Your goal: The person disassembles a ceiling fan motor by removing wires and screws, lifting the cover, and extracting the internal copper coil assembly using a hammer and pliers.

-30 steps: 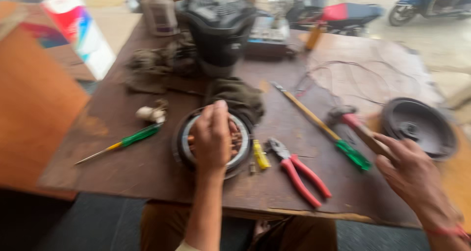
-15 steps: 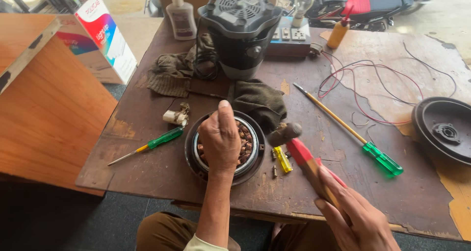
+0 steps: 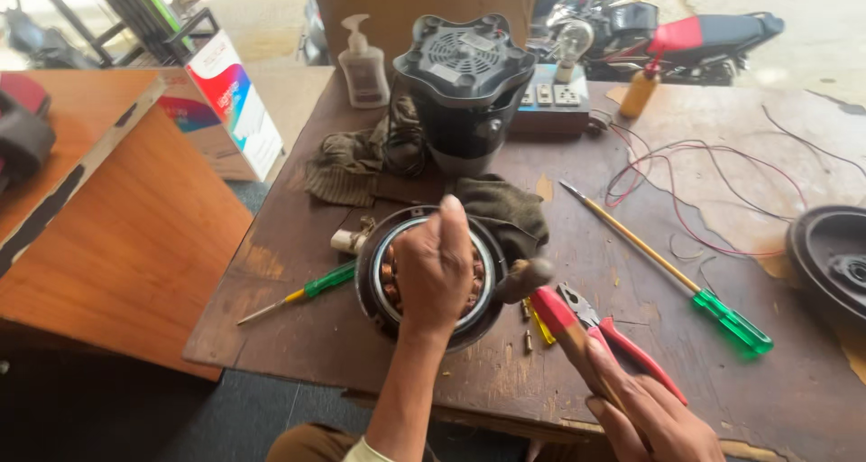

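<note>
My left hand [image 3: 435,268] rests closed on top of a round motor stator [image 3: 388,286] with copper windings, at the near middle of the wooden table [image 3: 289,245]. My right hand [image 3: 645,417] grips the red-and-wood handle of a hammer [image 3: 550,304], whose metal head sits just right of the stator's rim. Red-handled pliers [image 3: 622,340] lie under the hammer handle. A small yellow tool [image 3: 541,327] lies beside them.
A short green screwdriver [image 3: 311,291] lies left of the stator, a long green one [image 3: 672,272] to the right. Behind stand a black blender base [image 3: 465,92], rags [image 3: 347,169], a pump bottle [image 3: 363,65], a socket board [image 3: 550,97], loose wires [image 3: 695,178] and a black round cover [image 3: 830,254].
My right hand picked up the hammer from the right side of the table and brought its head next to the stator. My left hand stayed on the stator.
</note>
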